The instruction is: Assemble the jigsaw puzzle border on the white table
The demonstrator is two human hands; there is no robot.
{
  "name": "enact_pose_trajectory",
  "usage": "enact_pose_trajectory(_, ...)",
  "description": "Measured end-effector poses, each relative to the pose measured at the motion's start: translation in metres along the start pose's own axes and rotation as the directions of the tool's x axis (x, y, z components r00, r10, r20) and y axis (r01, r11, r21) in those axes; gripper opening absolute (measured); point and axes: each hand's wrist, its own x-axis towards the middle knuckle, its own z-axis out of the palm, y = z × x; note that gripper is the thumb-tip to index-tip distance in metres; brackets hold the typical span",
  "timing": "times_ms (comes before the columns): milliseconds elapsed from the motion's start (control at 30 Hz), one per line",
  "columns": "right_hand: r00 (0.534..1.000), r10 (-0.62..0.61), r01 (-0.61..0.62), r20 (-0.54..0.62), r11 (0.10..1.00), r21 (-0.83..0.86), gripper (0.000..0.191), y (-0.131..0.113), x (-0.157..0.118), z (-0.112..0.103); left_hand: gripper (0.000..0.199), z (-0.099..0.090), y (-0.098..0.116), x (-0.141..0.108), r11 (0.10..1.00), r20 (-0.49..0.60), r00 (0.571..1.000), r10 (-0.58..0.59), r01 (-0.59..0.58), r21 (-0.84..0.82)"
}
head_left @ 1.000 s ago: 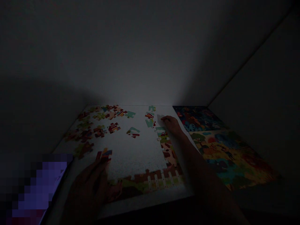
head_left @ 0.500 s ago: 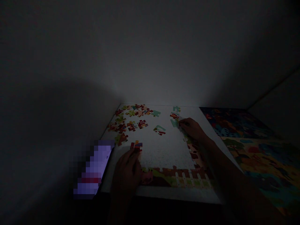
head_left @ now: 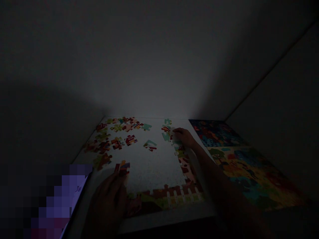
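Note:
On the dim white table, a partly joined jigsaw puzzle (head_left: 159, 198) has a bottom strip with a white fence and a right-hand column. My left hand (head_left: 107, 199) lies with its fingers stretched over the puzzle's left side, their tips against a red and blue puzzle piece (head_left: 124, 168). At the upper end of the right column is my right hand (head_left: 184, 136), thumb and fingers drawn together at a small red and pale puzzle piece (head_left: 171, 136). Just left of these fingertips lies a teal piece (head_left: 165, 136). Its palm side is hidden.
Several loose pieces (head_left: 124, 124) are heaped at the table's back left. A red barn piece (head_left: 131, 139) and a green and white piece (head_left: 150, 145) lie nearer the middle. Two finished pictures (head_left: 246, 169) are on the right. A lit, blurred screen (head_left: 67, 196) stands at lower left.
The view has swung right, so the table appears further left. My right fingertips have drawn slightly rightward, uncovering the small red and pale piece. My left hand keeps its place on the puzzle.

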Motion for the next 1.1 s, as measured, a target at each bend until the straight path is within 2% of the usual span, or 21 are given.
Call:
enact_pose_trajectory(100, 0.999, 0.008, -0.007, 0.032, 1.000, -0.030, 0.026, -0.001, 0.012, 0.001, 0.038, 0.001, -0.002, 0.000, 1.000, -0.001, 1.000, 0.006, -0.006, 0.000)
enact_pose_trajectory(367, 1.000, -0.007, 0.007, 0.004, 0.999, -0.043, 0.028, -0.010, 0.040, 0.017, 0.039, 0.003, -0.008, -0.002, 1.000, 0.024, 0.999, 0.021, -0.021, 0.004)
enact_pose_trajectory(533, 0.999, -0.028, 0.026, -0.038, 0.999, -0.045, 0.027, -0.007, 0.041, 0.020, 0.040, 0.003, -0.009, -0.003, 0.999, 0.023, 0.999, 0.049, -0.050, 0.007)
enact_pose_trajectory(867, 0.999, -0.047, 0.046, -0.004, 0.995, -0.088, 0.029, -0.003, 0.041, 0.020, 0.040, 0.000, -0.012, -0.002, 0.996, 0.030, 0.997, 0.078, -0.079, 0.029)
enact_pose_trajectory(1100, 0.998, -0.058, 0.058, -0.023, 0.998, 0.010, 0.029, 0.001, 0.042, 0.020, 0.043, 0.002, -0.015, -0.004, 0.993, 0.057, 0.994, 0.093, -0.097, 0.069)
